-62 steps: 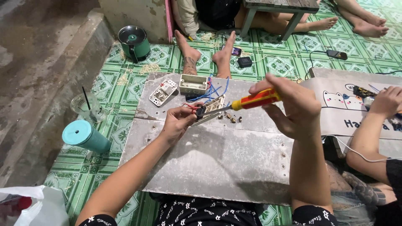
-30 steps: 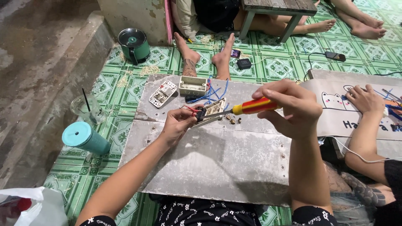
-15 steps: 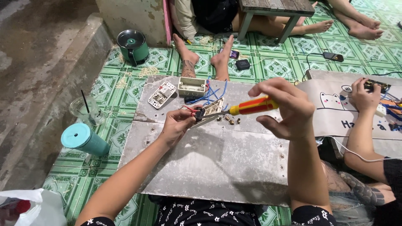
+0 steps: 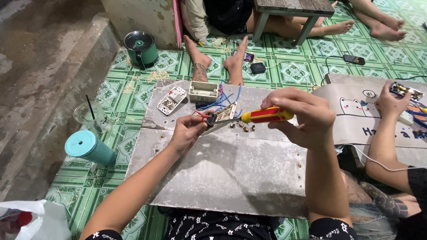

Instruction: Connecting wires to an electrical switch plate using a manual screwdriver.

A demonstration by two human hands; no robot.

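Note:
My left hand (image 4: 187, 131) pinches a small black switch module (image 4: 211, 119) with a red wire, pressed against a beige socket plate (image 4: 226, 114) over the grey board (image 4: 231, 173). My right hand (image 4: 302, 115) grips a red and yellow screwdriver (image 4: 266, 115), its shaft pointing left with the tip at the module. Blue wires (image 4: 224, 97) run from the plate to a beige wall box (image 4: 203, 91). Several small brass screws (image 4: 243, 127) lie on the board just below the screwdriver.
A white switch part (image 4: 171, 99) lies at the board's far left corner. A teal tumbler (image 4: 90, 147) and a clear cup with a straw (image 4: 92, 117) stand on the green tiles at left. Another person's hand (image 4: 391, 101) works at right; bare feet (image 4: 217, 58) rest beyond the board.
My right hand has lowered and levelled the screwdriver, bringing its tip to the module. My left hand has stayed put. The person at right has lifted a hand onto their own part.

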